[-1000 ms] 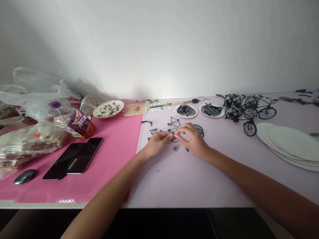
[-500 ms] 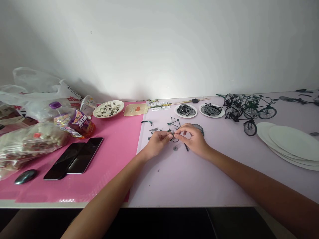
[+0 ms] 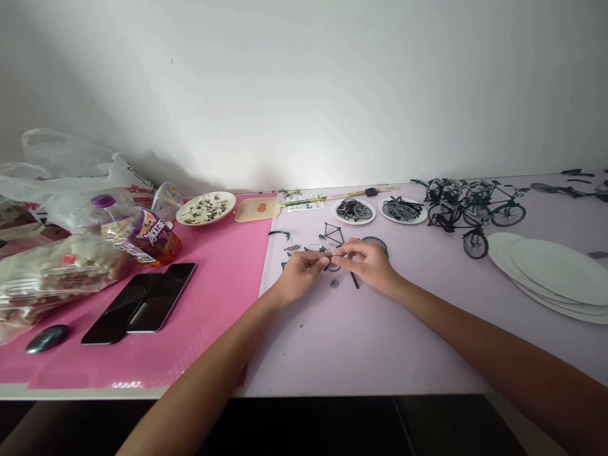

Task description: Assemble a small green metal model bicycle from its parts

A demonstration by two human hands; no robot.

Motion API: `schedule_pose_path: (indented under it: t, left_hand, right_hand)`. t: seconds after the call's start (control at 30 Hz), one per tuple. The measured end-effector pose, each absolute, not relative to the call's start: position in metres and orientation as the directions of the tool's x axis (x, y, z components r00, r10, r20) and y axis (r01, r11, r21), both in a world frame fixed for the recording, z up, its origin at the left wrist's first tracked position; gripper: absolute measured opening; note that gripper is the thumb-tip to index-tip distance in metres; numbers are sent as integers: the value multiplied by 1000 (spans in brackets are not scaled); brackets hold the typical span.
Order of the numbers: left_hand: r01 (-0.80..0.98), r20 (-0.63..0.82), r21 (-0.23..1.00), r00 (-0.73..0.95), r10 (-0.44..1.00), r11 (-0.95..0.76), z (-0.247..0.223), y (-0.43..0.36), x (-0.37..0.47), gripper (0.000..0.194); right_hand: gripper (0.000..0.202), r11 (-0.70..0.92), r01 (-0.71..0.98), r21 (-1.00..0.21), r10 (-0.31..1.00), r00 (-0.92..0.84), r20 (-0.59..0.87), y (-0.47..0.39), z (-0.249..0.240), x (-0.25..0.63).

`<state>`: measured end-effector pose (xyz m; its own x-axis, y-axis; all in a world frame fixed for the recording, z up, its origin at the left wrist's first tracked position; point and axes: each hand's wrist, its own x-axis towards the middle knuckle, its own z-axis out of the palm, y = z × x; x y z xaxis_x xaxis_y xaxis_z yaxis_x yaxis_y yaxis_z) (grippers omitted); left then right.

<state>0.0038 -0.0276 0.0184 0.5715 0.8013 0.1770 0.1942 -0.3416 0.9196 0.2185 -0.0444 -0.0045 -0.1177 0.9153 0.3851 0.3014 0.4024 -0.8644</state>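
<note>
My left hand (image 3: 304, 272) and my right hand (image 3: 365, 263) meet above the pale tabletop, each with thumb and forefinger pinched. Between the fingertips is a small dark part, too small and covered to name. Just behind the hands lies a dark green model bicycle frame (image 3: 332, 234). A spoked wheel (image 3: 377, 246) is partly hidden behind my right hand. A short black bar (image 3: 354, 280) and a small grey round piece (image 3: 334, 284) lie close below the fingers. A curved green piece (image 3: 279, 234) rests farther left.
Two small plates, one of black parts (image 3: 354, 220) and one of grey and black parts (image 3: 403, 220), stand at the back. Several assembled model bicycles (image 3: 496, 206) and stacked white plates (image 3: 560, 272) are right. Phones (image 3: 161, 297), a bottle (image 3: 137, 231) and a mouse (image 3: 47, 339) are left.
Both hands stay together in the same place, with only a slight shift of the right fingers. The whole view has moved very slightly.
</note>
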Motion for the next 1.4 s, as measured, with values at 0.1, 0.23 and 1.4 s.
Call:
schedule_pose_path:
  t: [0.1,0.23,1.4]
  left_hand:
    - [190,161,927,576,802,-323,20,-28,3,42]
    - [179,154,934,582,799,-310,21,-28,2,42]
    - [289,113,893,598,793,-345,30,-36,5,39]
  right_hand:
    - [27,389,293,-874,921,-114,372,-45,-3,218]
    - [27,332,240,-912,942,-123,311,-46,0,217]
    - [42,228,125,-966,972,-92,218,-44,-2,217]
